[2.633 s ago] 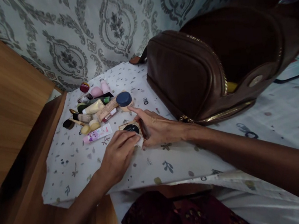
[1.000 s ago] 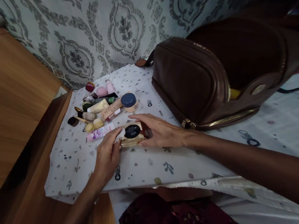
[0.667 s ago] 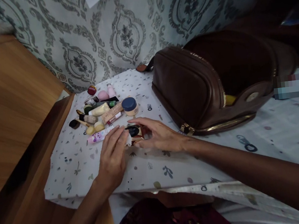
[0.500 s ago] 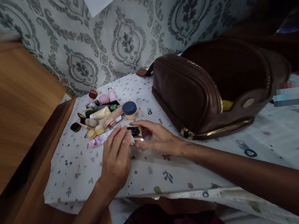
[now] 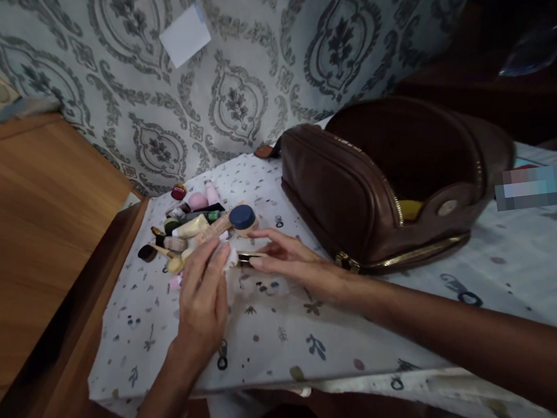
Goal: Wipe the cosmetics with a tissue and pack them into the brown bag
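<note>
Flat case (image 5: 251,257): held between the two hands, in front of the blue-lidded jar (image 5: 243,220); seen nearly edge-on, with a shiny rim. Whether it is lifted from the bench (image 5: 200,359) or rests on it cannot be told.
Right-hand grip: the case is gripped at its right end by the right hand (image 5: 288,255), with the thumb along the near side and the forefinger raised and spread beyond.
Left-hand grip: white tissue (image 5: 230,253) is pinched under the fingers of the left hand (image 5: 201,285) and brought against, or very close to, the left end of the case; actual contact is hidden.
Wiping: judged to be the step in hand, the case being steadied by one hand while the tissue is worked by the other.
Next stroke: a steady hold on the right is called for, with the tissue pressed lightly along the rim and the case turned so that unwiped faces can be reached.
Cosmetics beyond: a cream tube (image 5: 190,228), a beige tube (image 5: 214,228), a pink sponge (image 5: 198,201) and a red-lidded pot (image 5: 179,192) are laid out loosely behind the left hand.
Brown bag (image 5: 330,196): stood open to the right of the cosmetics, well apart from the case; something yellow (image 5: 412,209) is shown inside.
Patterned wall (image 5: 264,83): faced behind the bench, with a white paper (image 5: 185,36) seen against it.
</note>
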